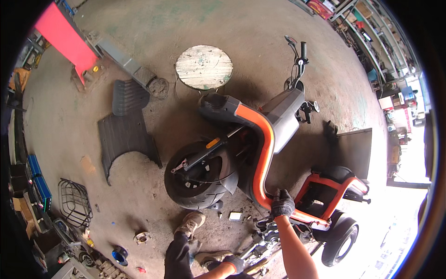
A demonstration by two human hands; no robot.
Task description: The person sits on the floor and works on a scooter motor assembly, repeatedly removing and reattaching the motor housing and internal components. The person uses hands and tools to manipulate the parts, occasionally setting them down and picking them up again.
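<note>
An orange-framed scooter or small trike stands across the floor before me, its wheel with the fork at the left and a smaller wheel at the lower right. My right hand, in a dark knit glove, grips the low part of the orange frame. Below it lies a mass of bare metal mechanical parts. My left hand, also gloved, is low beside these parts and near my shoe; whether it holds anything is hidden. The handlebar points up and right.
A round worn stool stands behind the scooter. Black plastic panels, a wire basket, a metal hub and a small white item lie on the floor. A red post and loaded shelves flank the space.
</note>
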